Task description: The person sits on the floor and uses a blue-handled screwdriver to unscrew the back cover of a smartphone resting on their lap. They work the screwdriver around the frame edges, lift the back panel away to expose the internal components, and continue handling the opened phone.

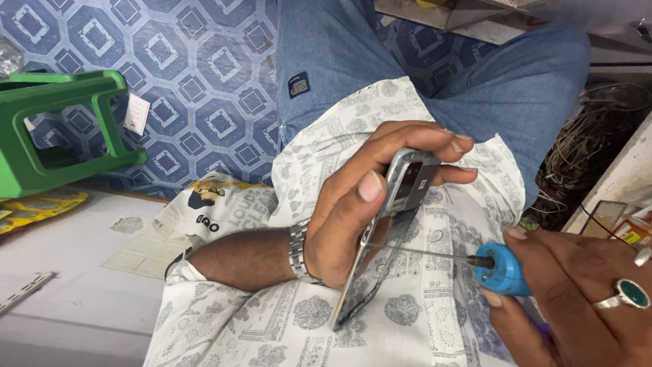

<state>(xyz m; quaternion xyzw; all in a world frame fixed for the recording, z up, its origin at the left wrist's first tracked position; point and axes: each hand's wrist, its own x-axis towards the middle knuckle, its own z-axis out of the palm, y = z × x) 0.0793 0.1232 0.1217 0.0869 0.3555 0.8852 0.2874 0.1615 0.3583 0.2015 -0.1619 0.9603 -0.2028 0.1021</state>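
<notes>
- The phone frame (380,238) stands on edge over the lap, tilted, clamped in the left hand (367,197).
- Left grip: fingers curl over the top end, thumb presses the near face; the hand is closed firmly around the frame.
- The screwdriver (499,268) sits in the right hand (577,299), fingers pinched around its blue collar; its thin shaft runs from that grip leftward to the frame's middle.
- Judgement: keep the shaft square to the screw head and press lightly; steady the frame with the thumb just beside the tip so it cannot slip.
- The frame is grey metal, open-backed, with a dark camera cut-out near the fingertips.
- Beyond the left wrist: a metal watch (297,251), then a green stool (61,129).
</notes>
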